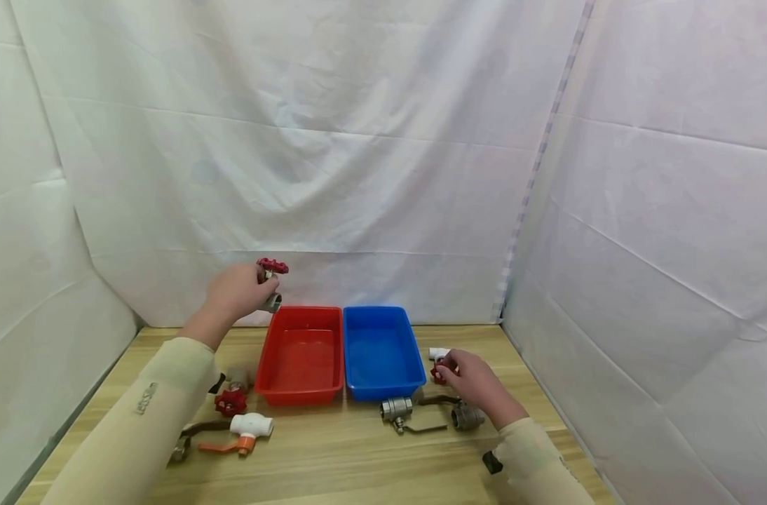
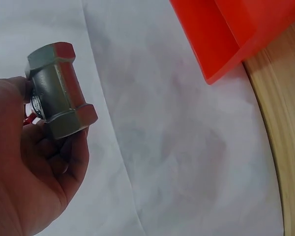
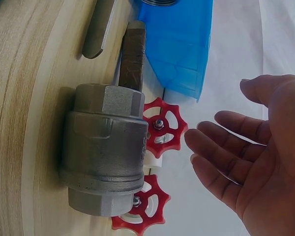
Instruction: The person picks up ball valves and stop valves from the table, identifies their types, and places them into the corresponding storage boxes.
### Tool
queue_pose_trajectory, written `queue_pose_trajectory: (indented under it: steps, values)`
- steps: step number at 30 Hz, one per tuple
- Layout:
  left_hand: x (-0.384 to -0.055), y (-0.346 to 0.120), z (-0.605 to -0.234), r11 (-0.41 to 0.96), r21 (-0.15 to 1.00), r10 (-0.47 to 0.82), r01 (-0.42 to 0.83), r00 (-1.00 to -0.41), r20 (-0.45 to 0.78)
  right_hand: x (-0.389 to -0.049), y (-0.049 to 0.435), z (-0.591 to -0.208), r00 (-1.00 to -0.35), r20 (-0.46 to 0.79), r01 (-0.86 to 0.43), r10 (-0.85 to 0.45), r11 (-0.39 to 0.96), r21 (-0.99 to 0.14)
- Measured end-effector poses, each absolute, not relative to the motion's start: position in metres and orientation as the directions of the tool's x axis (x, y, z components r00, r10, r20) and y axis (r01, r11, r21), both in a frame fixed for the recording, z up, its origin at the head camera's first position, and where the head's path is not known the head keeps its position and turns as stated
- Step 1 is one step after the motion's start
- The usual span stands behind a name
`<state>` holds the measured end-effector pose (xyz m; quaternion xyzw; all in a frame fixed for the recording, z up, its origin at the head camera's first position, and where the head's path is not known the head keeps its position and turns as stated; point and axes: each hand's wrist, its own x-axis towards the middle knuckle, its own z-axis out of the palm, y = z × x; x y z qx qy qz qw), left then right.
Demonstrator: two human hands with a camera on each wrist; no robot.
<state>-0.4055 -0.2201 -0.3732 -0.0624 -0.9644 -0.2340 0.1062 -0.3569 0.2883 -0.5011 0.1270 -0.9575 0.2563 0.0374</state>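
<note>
Up at the back left, above the red bin's far corner, my left hand point(image 1: 235, 291) grips a metal gate valve point(image 2: 64, 93) with a red handwheel. Its hexagonal-ended body shows in the left wrist view; the wheel is mostly hidden there. On the right, my right hand point(image 3: 250, 147) has its fingers loosely extended, holding nothing. It hovers near a red handwheel point(image 3: 162, 127) of a white valve. A second red handwheel point(image 3: 143, 206) is beyond a large metal ball valve point(image 3: 105, 147), close to that hand.
A red bin point(image 1: 298, 398) and a blue bin point(image 1: 383, 393) stand side by side. In front of the blue one lies a steel ball valve point(image 1: 396, 408). Left on the table are a red-wheeled valve point(image 1: 231, 402), a white valve with orange lever point(image 1: 251, 425) and a dark-levered valve point(image 1: 180, 449).
</note>
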Motion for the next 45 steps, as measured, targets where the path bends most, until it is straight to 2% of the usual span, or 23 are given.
queue_pose_trajectory:
  steps: [12,22,34,45]
  values:
    - [-0.411,-0.207,-0.377,0.870,0.441,0.055,0.218,-0.934,0.353,-0.359,0.292,-0.500,-0.965,0.136,-0.263,-0.225,0.835,-0.483]
    - [-0.418,-0.198,-0.389,0.866,0.448,0.046,0.221,-0.928,0.370,-0.355,0.294,-0.499,-0.966,0.121,-0.257,-0.227,0.837,-0.484]
    - [-0.427,-0.185,-0.410,0.811,0.561,0.028,0.165,-0.969,0.245,-0.354,0.296,-0.502,-0.964,0.125,-0.265,-0.234,0.832,-0.487]
    - [-0.443,-0.180,-0.429,0.826,0.558,0.016,0.088,-0.991,0.132,-0.352,0.298,-0.504,-0.966,0.124,-0.260,-0.229,0.834,-0.487]
